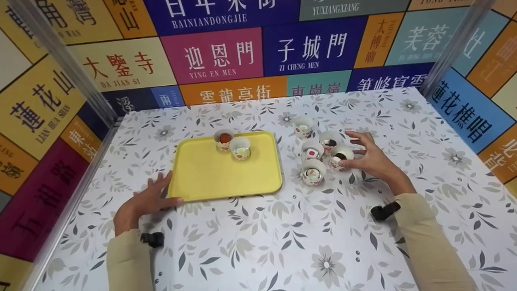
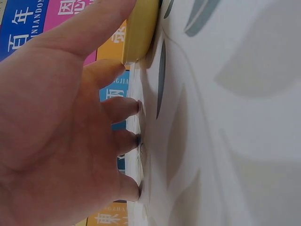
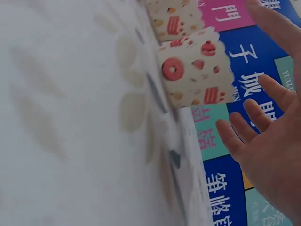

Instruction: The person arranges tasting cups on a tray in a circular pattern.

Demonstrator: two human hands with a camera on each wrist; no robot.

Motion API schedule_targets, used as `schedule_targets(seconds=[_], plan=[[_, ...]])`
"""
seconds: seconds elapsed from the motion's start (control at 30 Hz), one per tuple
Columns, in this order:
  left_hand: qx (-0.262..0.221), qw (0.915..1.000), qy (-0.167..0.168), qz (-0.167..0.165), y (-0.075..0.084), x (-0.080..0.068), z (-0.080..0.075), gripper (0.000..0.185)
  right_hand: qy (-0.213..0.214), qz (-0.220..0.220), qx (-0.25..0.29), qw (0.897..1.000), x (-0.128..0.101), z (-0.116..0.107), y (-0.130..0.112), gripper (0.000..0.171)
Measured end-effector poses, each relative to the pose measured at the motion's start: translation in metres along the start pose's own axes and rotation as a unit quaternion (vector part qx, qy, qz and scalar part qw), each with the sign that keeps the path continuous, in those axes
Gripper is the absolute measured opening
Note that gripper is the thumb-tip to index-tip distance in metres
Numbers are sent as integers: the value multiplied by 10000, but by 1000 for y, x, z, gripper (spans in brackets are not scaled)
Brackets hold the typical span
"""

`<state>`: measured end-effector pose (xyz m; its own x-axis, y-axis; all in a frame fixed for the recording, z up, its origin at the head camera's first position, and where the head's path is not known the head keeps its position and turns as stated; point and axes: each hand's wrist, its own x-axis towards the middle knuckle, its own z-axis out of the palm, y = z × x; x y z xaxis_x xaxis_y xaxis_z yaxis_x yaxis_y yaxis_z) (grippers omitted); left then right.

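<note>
We note a smooth yellow rectangular tray [image 1: 210, 178] with rounded corners on a leaf-printed tablecloth [image 1: 282, 242]; two printed paper cups [image 1: 240, 148] stand at its far edge. Five similar fluted paper cups cluster just right of the tray. The left hand [image 1: 147, 200] rests on the cloth, fingertips [image 2: 134, 107] down, thumb pressing the tray's near-left corner. The right hand [image 1: 365, 155] is spread wide, fingers straight; its thumb touches the nearest cup [image 1: 340, 157], gripping nothing.

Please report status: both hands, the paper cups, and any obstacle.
Left hand open, thumb on yellow tray corner. Right hand open, fingers spread at nearest paper cup, not gripping. Two cups on tray, five off. Nothing blocks.
</note>
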<state>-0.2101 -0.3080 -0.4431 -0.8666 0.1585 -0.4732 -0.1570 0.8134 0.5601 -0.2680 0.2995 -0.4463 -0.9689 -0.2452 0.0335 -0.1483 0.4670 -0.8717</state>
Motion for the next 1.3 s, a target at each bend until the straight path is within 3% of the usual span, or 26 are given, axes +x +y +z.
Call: schedule_targets(seconds=[0.23, 0.6, 1.07, 1.3], plan=[[75, 9999, 40, 115, 0, -2, -2, 112, -403, 674, 151, 9968, 4, 4, 5, 105], [121, 9999, 92, 33, -2, -2, 2, 112, -754, 1077, -302, 9909, 5, 5, 3, 106], [108, 9999, -9, -74, 1, 1, -1, 112, -665, 1209, -537, 9890, 6, 5, 2, 98], [80, 10000, 7, 36, 0, 0, 0, 110, -594, 1131, -538, 9904, 7, 6, 2, 88]])
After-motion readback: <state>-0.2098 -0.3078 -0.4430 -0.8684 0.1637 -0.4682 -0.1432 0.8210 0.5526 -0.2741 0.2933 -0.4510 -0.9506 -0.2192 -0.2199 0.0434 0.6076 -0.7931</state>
